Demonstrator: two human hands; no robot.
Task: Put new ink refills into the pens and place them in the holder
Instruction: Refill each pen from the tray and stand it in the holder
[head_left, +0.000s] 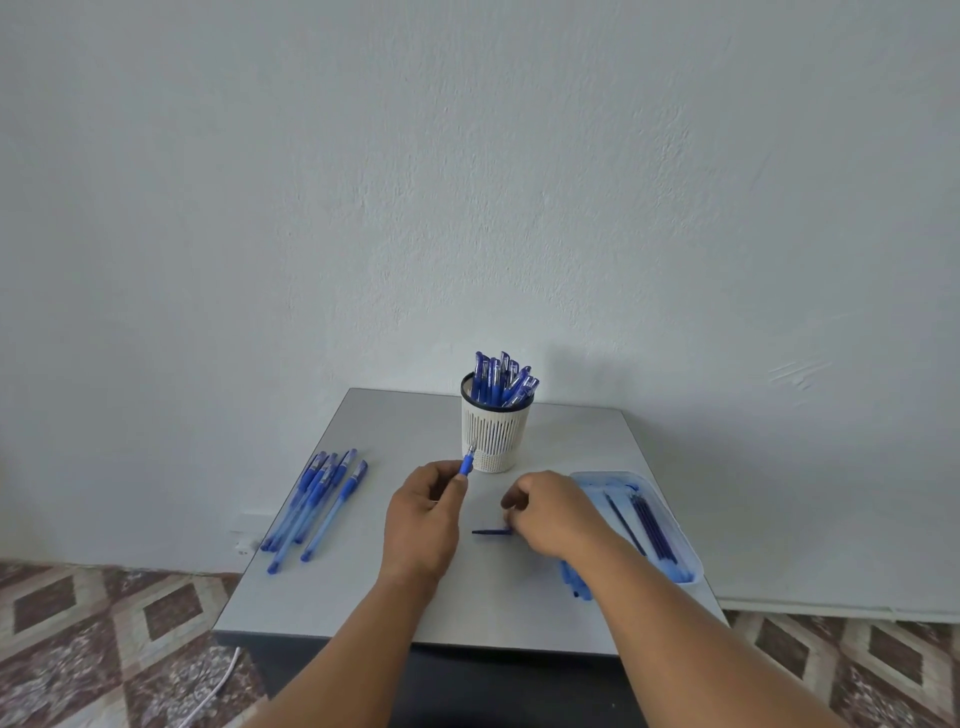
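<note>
Standing at the counter's (519, 613) far edge, the holder (496, 434) is packed with capped blue pens (501, 379). Right of it, a tray (675, 561) holds refills (649, 525). Left of it lie loose pens (311, 506). Just before it, left hand (423, 519) fingers pinch a pen (466, 461); right hand (550, 512) fingers pinch a refill (491, 531).
</note>
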